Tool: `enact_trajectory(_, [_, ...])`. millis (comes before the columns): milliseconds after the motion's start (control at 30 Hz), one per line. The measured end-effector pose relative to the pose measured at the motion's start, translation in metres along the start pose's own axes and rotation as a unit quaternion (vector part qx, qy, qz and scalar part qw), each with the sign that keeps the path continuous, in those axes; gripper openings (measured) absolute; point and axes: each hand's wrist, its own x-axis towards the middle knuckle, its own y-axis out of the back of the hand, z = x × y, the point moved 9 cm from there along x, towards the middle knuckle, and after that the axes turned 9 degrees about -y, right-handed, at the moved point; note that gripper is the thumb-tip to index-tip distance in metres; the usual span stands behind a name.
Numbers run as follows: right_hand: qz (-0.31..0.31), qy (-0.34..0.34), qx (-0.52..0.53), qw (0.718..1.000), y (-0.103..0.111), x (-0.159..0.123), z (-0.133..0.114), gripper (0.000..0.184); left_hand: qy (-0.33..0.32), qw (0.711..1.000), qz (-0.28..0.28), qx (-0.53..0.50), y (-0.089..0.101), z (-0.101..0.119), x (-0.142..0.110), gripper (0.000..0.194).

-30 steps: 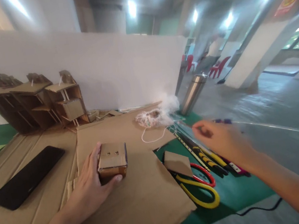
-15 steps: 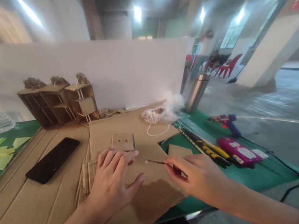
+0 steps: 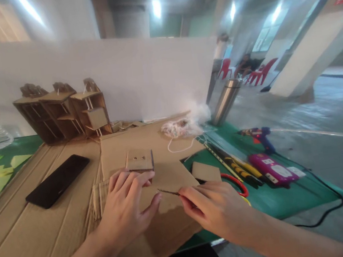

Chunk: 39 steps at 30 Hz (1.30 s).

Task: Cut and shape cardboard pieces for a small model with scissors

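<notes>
My left hand (image 3: 128, 207) hovers over the cardboard with its thumb apart from its curved fingers, and nothing shows between them. Just beyond its fingertips lies a small square cardboard piece (image 3: 139, 161) with two little marks or holes. My right hand (image 3: 210, 204) pinches a thin dark stick (image 3: 169, 192), whose tip points left and ends close to my left thumb. What the stick is made of is too small to tell. Under both hands is a large cardboard sheet (image 3: 169, 226). A red scissors handle (image 3: 238, 183) shows beyond my right hand.
A black phone (image 3: 58, 181) lies left, before cardboard compartments (image 3: 64, 114). Tangled white string (image 3: 176, 128) and a steel flask (image 3: 227, 101) stand near the back. Right are cutters (image 3: 241, 169), a purple power strip (image 3: 273, 169) and a glue gun (image 3: 260, 137) with cord. People sit or stand far behind.
My right hand has moved left with the stick, bringing its tip near my left thumb. The red scissors handle has come into sight. The view has shifted slightly.
</notes>
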Motion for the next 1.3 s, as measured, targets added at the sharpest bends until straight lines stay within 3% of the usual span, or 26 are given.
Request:
enact_trajectory(600, [0.018, -0.008, -0.005, 1.0, 0.003, -0.001, 0.004, 0.027, -0.037, 0.996, -0.001, -0.086, -0.001, 0.007, -0.004, 0.028])
enact_trajectory(1300, [0.004, -0.029, -0.011, 1.0, 0.002, -0.005, 0.014, 0.026, -0.061, 0.995, 0.015, -0.083, 0.003, 0.011, -0.006, 0.025])
